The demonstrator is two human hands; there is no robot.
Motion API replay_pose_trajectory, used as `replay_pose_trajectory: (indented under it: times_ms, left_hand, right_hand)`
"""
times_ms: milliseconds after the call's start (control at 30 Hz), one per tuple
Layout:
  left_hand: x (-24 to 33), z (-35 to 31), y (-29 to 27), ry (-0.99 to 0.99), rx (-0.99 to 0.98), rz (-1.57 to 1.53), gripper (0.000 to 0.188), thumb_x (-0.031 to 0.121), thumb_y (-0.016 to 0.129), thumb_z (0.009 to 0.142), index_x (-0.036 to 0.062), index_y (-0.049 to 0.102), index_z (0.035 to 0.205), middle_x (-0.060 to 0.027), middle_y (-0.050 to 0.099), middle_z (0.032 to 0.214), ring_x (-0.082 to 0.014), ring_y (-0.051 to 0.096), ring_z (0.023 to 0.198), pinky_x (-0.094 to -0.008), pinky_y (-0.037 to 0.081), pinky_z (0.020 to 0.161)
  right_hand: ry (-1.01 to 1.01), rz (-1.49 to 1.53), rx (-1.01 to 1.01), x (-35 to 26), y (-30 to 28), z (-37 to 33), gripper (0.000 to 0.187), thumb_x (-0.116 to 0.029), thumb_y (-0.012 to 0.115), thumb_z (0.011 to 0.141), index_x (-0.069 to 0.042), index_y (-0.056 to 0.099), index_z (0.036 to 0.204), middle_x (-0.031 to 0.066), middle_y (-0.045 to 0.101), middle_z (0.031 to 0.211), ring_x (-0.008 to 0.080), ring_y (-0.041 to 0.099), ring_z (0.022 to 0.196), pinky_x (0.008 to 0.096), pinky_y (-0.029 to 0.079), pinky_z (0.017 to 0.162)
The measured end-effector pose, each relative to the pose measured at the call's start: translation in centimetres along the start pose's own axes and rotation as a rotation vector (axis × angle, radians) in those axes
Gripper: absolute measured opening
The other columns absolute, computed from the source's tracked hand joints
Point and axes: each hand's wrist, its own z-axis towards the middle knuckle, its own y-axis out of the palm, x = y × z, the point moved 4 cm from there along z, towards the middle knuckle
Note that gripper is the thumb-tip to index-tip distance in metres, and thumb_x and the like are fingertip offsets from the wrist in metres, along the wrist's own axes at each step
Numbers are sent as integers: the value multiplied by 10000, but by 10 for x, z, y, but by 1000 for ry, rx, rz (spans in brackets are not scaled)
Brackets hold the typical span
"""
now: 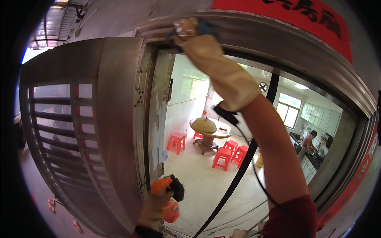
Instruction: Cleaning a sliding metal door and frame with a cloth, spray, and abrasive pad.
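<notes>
My right arm reaches up to the top of a metal door frame [246,37]. My right hand [188,31], in a long beige glove, is closed over a dark blue cloth [206,28] pressed against the upper left corner of the frame. The fingers are partly blurred. Low down by the left door jamb, my left hand [152,208] grips an orange spray bottle [171,212] below its orange head. Beside the bottle's head is a black, fuzzy thing [177,188]; how it is held I cannot tell.
An open metal door [119,119] with a barred panel stands at left. Through the doorway are a round table [220,133] with a woven cover [204,125], several red stools [221,158] and a person [307,142] at a kitchen counter. A black strap [238,174] and cable hang near my right arm.
</notes>
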Motion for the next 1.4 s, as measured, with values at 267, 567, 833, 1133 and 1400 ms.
replay_pose_trajectory:
  times_ms: [267,567,833,1133,1400]
  left_hand:
    - [7,-15,-36,10,152,15,461,-14,689,817,49,620,1269,-67,604,1182,-167,601,1082,-294,506,915]
    - [-18,-25,-93,-43,108,123,408,24,722,836,44,637,1235,-38,662,1070,-149,639,991,-303,520,872]
    - [-29,-37,-83,-103,246,-242,406,-46,680,885,28,627,1281,-31,661,1104,-128,651,1009,-286,534,878]
    - [3,-58,-109,-4,205,-113,331,83,737,911,43,650,1228,-5,650,1046,-102,623,962,-275,506,843]
    - [-44,-49,-122,-171,147,-196,311,143,731,918,46,648,1202,2,637,1008,-92,596,905,-273,497,789]
  right_hand:
    - [325,-245,-72,81,-109,-72,599,-12,662,838,-340,611,1338,-24,510,1495,249,550,1334,425,539,1018]
    - [176,-400,264,102,-142,-49,375,-27,731,726,-88,698,1095,124,682,1217,319,605,1206,441,478,1007]
    - [136,318,-257,-53,26,123,285,-184,492,1000,-179,665,1226,123,652,1261,316,594,1234,458,515,978]
    - [-100,-104,-68,6,-44,42,352,-103,573,975,-177,669,1306,46,578,1421,272,521,1332,389,452,1099]
    - [51,230,-236,-38,36,120,441,4,568,911,-78,633,1340,94,548,1472,271,471,1399,364,376,1174]
